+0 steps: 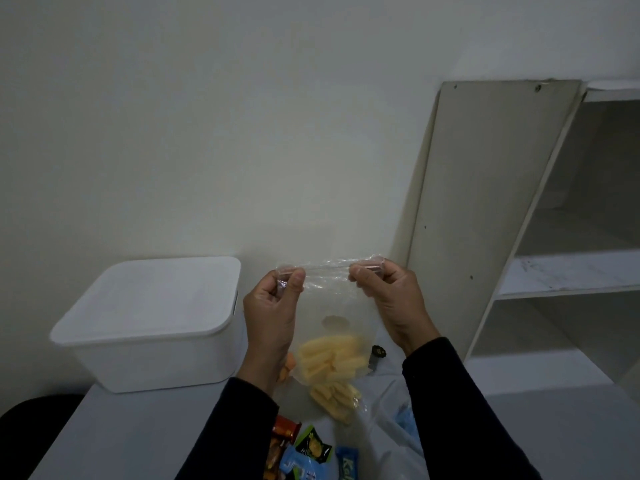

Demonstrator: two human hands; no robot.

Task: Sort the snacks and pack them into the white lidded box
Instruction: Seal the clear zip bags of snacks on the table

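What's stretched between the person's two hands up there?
In the head view, the top edge of a clear zip bag holding yellow snack sticks spans from left hand to right hand.

Only one piece of lettering can be read: white letters "Kel", cut off by the lower edge of the view, on a blue packet (pixel 347 464). It lies just right of a green-and-black packet (pixel 314 445), whose print is too small to read.

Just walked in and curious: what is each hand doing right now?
Left hand: pinching the top left corner of the clear bag.
Right hand: pinching the bag's top right corner.
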